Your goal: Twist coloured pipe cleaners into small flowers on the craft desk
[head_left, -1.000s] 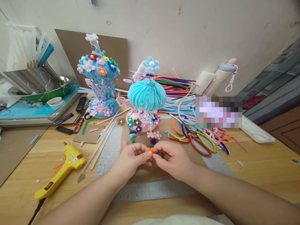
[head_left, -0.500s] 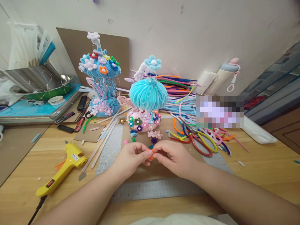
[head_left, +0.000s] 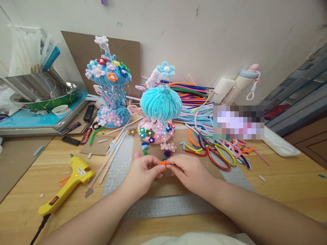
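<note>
A small orange pipe-cleaner flower point(head_left: 163, 164) is pinched between my two hands, low over the brown cardboard point(head_left: 166, 187). My left hand point(head_left: 143, 172) grips it from the left with thumb and fingers. On its other side, my right hand point(head_left: 189, 172) holds its edge in a pinch. Just beyond my fingers lie a purple flower point(head_left: 167, 153) and pale pink flowers point(head_left: 168, 147). Behind them stands a turquoise jellyfish-like pipe-cleaner figure point(head_left: 161, 103) on a pink base point(head_left: 155, 132) covered with small flowers.
A yellow glue gun point(head_left: 67, 183) lies at the left with its cord. Red-and-yellow-handled scissors point(head_left: 219, 158) rest at the right among loose pipe cleaners point(head_left: 196, 117). Another blue figure point(head_left: 109, 76) stands at the back left, near a metal pot point(head_left: 35, 85). A cutting mat point(head_left: 153, 207) lies underneath.
The orange flower has turned between my fingertips and shows more of its petals now. My hands stay almost in place, and the view has shifted slightly.
</note>
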`<state>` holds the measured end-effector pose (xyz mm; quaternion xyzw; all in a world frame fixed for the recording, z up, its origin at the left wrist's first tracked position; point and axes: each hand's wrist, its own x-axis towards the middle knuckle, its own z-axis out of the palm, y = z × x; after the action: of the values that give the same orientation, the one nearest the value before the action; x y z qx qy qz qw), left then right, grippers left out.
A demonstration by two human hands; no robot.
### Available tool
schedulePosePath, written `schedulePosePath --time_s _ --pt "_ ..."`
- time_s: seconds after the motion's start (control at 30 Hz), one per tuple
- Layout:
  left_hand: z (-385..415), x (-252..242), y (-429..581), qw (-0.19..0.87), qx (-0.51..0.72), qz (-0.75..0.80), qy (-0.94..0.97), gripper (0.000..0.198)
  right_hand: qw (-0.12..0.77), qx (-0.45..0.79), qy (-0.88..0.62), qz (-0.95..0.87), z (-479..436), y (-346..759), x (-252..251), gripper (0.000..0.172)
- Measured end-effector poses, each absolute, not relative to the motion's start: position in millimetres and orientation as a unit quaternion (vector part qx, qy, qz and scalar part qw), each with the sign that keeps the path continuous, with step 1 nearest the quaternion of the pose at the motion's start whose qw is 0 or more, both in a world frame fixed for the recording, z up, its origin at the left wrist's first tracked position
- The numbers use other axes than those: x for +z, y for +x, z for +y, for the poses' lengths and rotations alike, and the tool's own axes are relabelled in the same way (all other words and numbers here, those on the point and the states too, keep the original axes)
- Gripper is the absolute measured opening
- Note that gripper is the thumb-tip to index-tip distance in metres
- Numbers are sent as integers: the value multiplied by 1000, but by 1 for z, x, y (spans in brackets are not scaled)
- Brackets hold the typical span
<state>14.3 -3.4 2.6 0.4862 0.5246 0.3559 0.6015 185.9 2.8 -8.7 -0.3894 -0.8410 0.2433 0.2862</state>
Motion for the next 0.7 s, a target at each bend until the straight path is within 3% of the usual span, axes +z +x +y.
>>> schedulePosePath --time_s 0.2,0.37,0.6,0.7 --pt "-1 -1 11 668 348 485 444 28 325 307 -363 -817 2 184 -7 18" --pt "1 -5 9 709 336 468 407 32 303 296 -356 -833 8 187 -5 16" --pt "-2 -4 12 654 337 498 458 24 236 153 -334 -900 5 188 -4 18" --pt "-6 -3 12 551 333 503 576 14 230 111 -328 -910 2 186 -3 16"
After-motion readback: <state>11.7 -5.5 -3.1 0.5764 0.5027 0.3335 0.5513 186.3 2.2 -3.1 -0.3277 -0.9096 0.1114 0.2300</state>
